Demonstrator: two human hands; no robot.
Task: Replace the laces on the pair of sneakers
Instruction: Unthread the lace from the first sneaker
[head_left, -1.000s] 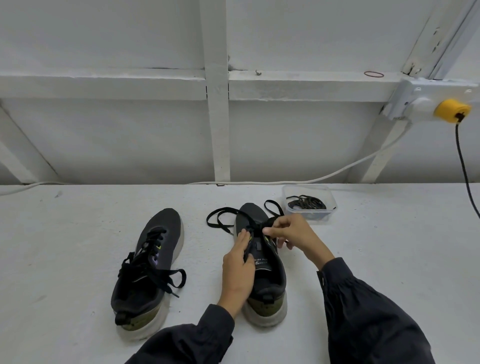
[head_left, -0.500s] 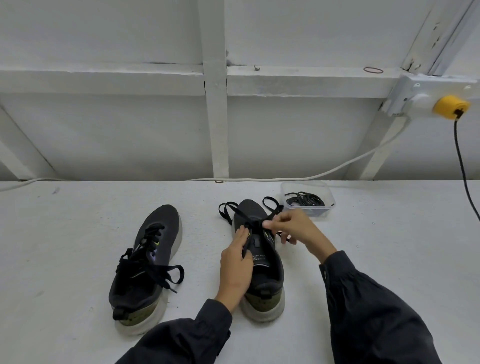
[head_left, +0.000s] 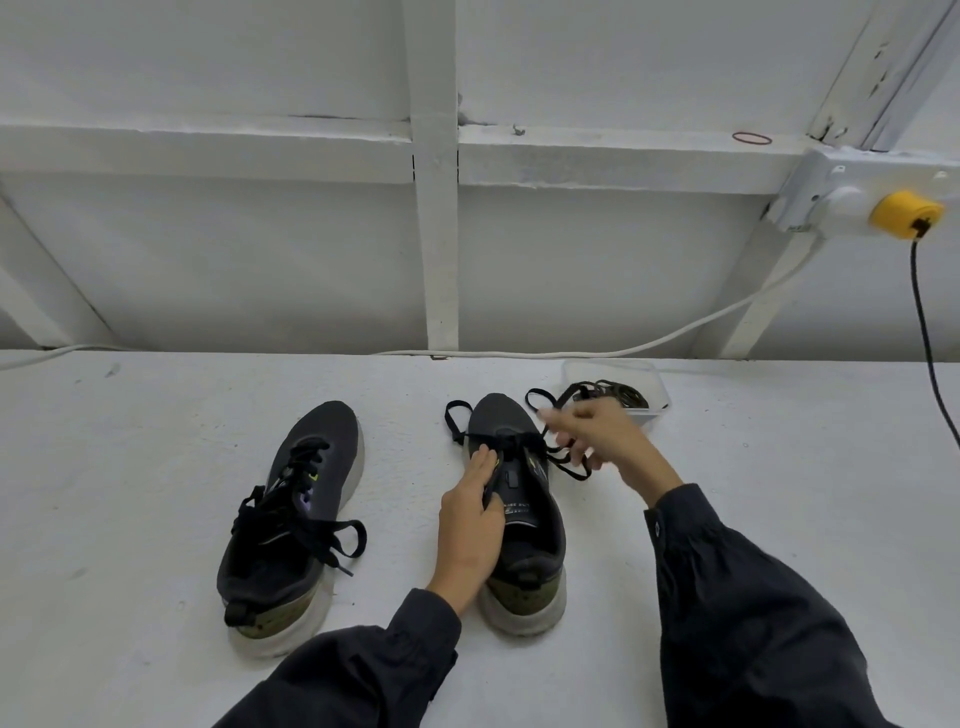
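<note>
blk sneakers (head_left: 291, 525) w/ olive heels, blk laces (head_left: 563, 462), yellow plug (head_left: 906, 214)

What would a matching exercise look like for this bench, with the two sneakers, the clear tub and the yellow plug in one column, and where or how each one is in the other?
Column one:
1. sneaker on the left
2. sneaker on the right
3. clear tub
4. yellow plug

Column two:
A. in the wall socket, black cord hanging down
B. threaded up, no hand on it
C. left hand holds it, its lace loose
D. dark laces inside

Pairs: 1-B, 2-C, 3-D, 4-A.
</note>
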